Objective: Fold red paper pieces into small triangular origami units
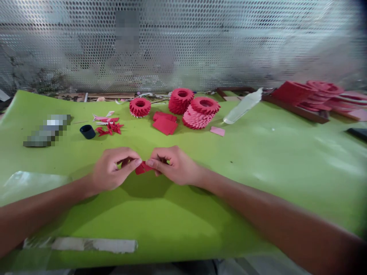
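Observation:
Between my two hands is a small piece of red paper [140, 169], its surface partly covered by my fingers. My left hand [113, 168] pinches its left side between thumb and forefinger. The right side sits in the pinch of my right hand [173, 164]. Beyond the hands lie a stack of red paper pieces [165, 124] and a heap of folded red pieces [110, 129]. Rings of folded red paper [140, 107] stand farther back, one stack [200, 114] showing pink sides.
A dark blue cup-like cylinder [87, 131] stands left of the folded pieces. A translucent bottle [243, 105] lies right of the rings, near a pink paper slip [217, 131]. Red material fills a brown tray [295, 109] at back right. A perforated metal screen [183, 46] rises behind the green table [258, 160].

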### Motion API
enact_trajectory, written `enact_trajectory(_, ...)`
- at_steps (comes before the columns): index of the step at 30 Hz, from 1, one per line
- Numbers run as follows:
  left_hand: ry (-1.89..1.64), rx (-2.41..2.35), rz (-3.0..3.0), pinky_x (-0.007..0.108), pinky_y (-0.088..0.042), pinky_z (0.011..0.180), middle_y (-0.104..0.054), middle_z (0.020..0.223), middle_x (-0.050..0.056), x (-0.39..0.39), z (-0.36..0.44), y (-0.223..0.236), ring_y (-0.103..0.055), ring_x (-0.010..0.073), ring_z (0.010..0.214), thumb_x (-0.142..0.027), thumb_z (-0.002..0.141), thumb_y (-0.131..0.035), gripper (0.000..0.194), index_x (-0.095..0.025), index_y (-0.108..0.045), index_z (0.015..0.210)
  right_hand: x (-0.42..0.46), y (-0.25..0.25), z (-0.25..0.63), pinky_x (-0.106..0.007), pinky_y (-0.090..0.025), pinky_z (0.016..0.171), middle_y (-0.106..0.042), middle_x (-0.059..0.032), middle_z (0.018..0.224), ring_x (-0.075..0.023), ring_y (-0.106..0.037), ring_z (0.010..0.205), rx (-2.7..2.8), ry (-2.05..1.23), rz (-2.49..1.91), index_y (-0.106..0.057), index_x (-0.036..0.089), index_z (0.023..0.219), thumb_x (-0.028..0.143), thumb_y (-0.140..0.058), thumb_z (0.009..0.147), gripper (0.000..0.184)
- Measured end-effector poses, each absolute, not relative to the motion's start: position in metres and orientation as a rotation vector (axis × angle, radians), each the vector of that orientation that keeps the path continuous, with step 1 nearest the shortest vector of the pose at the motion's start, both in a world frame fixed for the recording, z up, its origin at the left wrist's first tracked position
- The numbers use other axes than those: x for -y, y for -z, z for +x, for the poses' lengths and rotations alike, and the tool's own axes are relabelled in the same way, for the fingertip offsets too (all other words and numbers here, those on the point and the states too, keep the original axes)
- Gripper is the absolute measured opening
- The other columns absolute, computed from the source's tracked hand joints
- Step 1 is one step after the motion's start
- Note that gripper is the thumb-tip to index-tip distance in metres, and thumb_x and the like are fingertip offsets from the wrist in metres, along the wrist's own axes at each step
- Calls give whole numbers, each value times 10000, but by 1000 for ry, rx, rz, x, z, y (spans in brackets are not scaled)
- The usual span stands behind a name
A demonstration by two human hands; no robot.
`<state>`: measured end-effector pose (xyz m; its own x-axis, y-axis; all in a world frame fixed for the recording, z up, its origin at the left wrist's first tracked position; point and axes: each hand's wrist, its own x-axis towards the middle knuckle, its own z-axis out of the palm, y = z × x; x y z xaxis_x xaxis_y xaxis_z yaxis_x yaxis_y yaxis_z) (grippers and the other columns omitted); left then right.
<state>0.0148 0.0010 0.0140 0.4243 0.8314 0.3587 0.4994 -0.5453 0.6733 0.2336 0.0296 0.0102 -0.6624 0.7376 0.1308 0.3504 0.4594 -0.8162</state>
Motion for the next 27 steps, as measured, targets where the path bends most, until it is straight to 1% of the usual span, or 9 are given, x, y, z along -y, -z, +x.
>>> enact_trajectory(4, -879, -1250, 2087, 242, -377, 511, -632, 633, -5, -3, 13, -13, -533, 132, 544, -352, 939, -543, 256, -188, -641, 768, -32, -7, 236, -207, -346, 503, -634, 2, 618, -90, -520, 527, 2248, -936, -887, -633, 150, 718, 411, -572, 979, 374)
enact_trajectory(7, -880, -1323, 1954, 254, -342, 481, -519, 533, -22, -3, 11, -10, -461, 130, 482, -440, 985, -412, 431, -200, -543, 652, -35, -2, 239, -210, -349, 503, -659, 5, 627, -91, -551, 516, 2264, -732, -927, -672, 154, 810, 398, -543, 1003, 337)
enact_trajectory(9, -792, -1301, 1879, 268, -379, 507, -553, 534, -1, -4, 11, -8, -503, 143, 497, -495, 1003, -322, 535, -196, -555, 626, -36, 0, 241, -221, -362, 515, -690, -5, 650, -101, -576, 526, 2337, -526, -899, -699, 161, 889, 398, -507, 1027, 335)
enact_trajectory(11, -701, -1274, 1825, 275, -405, 523, -626, 595, 26, -4, 12, -6, -552, 157, 534, -537, 998, -303, 572, -182, -623, 686, -36, 1, 243, -242, -388, 551, -726, -25, 705, -122, -603, 576, 2455, -223, -772, -718, 169, 948, 368, -483, 1044, 322)
enact_trajectory(14, -675, -1291, 1856, 250, -344, 482, -595, 593, 4, -5, 15, -4, -506, 135, 517, -531, 967, -413, 490, -178, -607, 688, -34, -1, 243, -266, -429, 596, -768, -33, 804, -139, -631, 644, 2528, 174, -499, -726, 179, 1006, 254, -494, 1038, 246)
enact_trajectory(16, -691, -1310, 1902, 237, -293, 459, -512, 545, -28, -6, 16, -3, -447, 114, 490, -501, 941, -489, 440, -181, -556, 646, -33, -3, 243, -266, -458, 613, -784, -19, 856, -131, -642, 659, 2492, 264, -385, -722, 172, 1007, 181, -527, 1013, 195)
enact_trajectory(18, -694, -1329, 1908, 232, -285, 455, -496, 530, -32, -6, 16, -5, -446, 108, 484, -497, 935, -506, 440, -178, -554, 636, -33, -5, 242, -260, -483, 628, -788, -8, 872, -123, -648, 665, 2449, 259, -329, -718, 160, 965, 154, -562, 990, 158)
enact_trajectory(23, -678, -1313, 1731, 224, -391, 494, -681, 636, 22, -8, 12, -9, -570, 124, 528, -526, 907, -564, 421, -151, -706, 779, -36, -3, 243, -257, -490, 594, -768, 0, 780, -122, -648, 629, 2387, 264, -303, -713, 148, 872, 167, -620, 953, 125)
enact_trajectory(27, -756, -1161, 1572, 205, -458, 505, -757, 795, 37, -11, 8, -5, -596, 101, 530, -411, 841, -687, 311, -148, -750, 995, -38, -2, 244, -257, -491, 593, -771, -10, 779, -126, -657, 626, 2397, 243, -330, -724, 148, 871, 175, -633, 941, 119)
